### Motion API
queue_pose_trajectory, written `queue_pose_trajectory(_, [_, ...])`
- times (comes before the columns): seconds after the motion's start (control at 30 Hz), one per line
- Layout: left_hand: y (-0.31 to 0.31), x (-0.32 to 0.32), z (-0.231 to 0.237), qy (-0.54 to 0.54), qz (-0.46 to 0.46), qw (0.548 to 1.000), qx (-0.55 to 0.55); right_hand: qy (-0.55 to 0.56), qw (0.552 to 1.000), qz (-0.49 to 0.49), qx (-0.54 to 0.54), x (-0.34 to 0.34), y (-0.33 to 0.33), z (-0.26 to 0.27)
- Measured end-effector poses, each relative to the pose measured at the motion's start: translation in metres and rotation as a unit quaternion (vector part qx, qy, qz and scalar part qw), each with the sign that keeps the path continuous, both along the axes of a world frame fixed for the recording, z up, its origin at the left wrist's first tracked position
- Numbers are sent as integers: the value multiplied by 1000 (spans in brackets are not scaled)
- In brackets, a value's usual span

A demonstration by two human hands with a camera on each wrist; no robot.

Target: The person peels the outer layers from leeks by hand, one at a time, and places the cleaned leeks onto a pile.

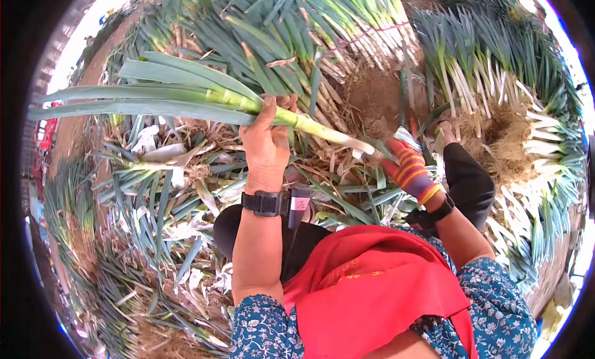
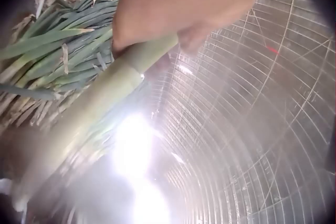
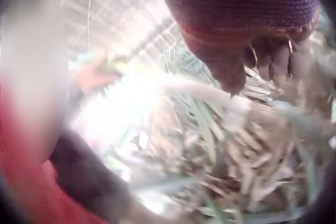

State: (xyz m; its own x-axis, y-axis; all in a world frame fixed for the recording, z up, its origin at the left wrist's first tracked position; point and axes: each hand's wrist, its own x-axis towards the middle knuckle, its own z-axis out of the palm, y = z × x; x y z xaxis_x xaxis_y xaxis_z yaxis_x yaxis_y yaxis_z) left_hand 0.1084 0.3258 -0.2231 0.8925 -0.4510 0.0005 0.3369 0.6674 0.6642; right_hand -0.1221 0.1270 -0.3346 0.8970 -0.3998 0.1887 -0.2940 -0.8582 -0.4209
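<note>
A long green leek (image 1: 310, 124) lies across the head view, leaves to the left and white root end to the right. The bare left hand (image 1: 265, 139) grips its stalk; in the left wrist view that hand (image 2: 184, 8) is curled round the stalk (image 2: 100, 95). Beside the root end is the right hand (image 1: 410, 170), in a striped knit glove. In the right wrist view the gloved hand (image 3: 247, 29) hangs with fingers pointing down by the pale root end (image 3: 205, 92); whether they touch it is unclear.
Bundled leeks (image 1: 365, 36) lie at the top, with more leeks (image 1: 483, 67) in rows at the right. Loose leaves and scraps (image 1: 186, 216) cover the ground at the left. A red apron (image 1: 378, 284) covers the person's lap.
</note>
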Motion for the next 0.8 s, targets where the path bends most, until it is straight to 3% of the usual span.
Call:
queue_pose_trajectory(0.1, [-13, -6, -2, -20, -39, 999, -23, -122, 990, 66, 41, 53, 35, 94])
queue_pose_trajectory(0.13, [-16, -10, 0, -29, -48, 998, -9, -178, 979, 102, 7, 68, 39, 97])
queue_pose_trajectory(0.17, [-19, -13, 1, -36, -53, 998, 5, -191, 974, 117, 41, 81, 44, 98])
queue_pose_trajectory(0.27, [-28, -20, -4, -9, -40, 999, 19, -223, 963, 152, 6, 110, 59, 104])
queue_pose_trajectory(0.33, [-30, -22, -5, 26, -24, 998, 46, -186, 964, 159, -103, 120, 63, 99])
queue_pose_trajectory(0.37, [-28, -20, -8, 29, -21, 998, 47, -183, 964, 162, -100, 122, 63, 98])
queue_pose_trajectory(0.43, [-29, -16, -14, 99, 6, 994, 51, -96, 948, 218, -210, 122, 64, 98])
queue_pose_trajectory(0.5, [-29, -9, -31, 74, -8, 995, 62, -128, 928, 243, -254, 122, 73, 78])
queue_pose_trajectory(0.57, [-27, -8, -37, 111, 26, 992, 59, 6, 823, 268, -501, 106, 89, 36])
queue_pose_trajectory(0.63, [-20, -4, -26, 143, 11, 987, 67, 239, 823, 399, -326, 79, 101, 25])
queue_pose_trajectory(0.67, [-16, -1, -17, 151, 16, 987, 60, 240, 823, 397, -328, 66, 97, 15])
queue_pose_trajectory(0.7, [-12, 1, -11, 161, 24, 985, 51, 281, 855, 374, -223, 50, 88, -2])
queue_pose_trajectory(0.77, [-5, 2, -6, 122, 37, 991, 44, 352, 879, 323, -4, 30, 74, -20])
queue_pose_trajectory(0.8, [-4, 1, -2, 134, 51, 989, 43, 351, 877, 330, -3, 26, 73, -24])
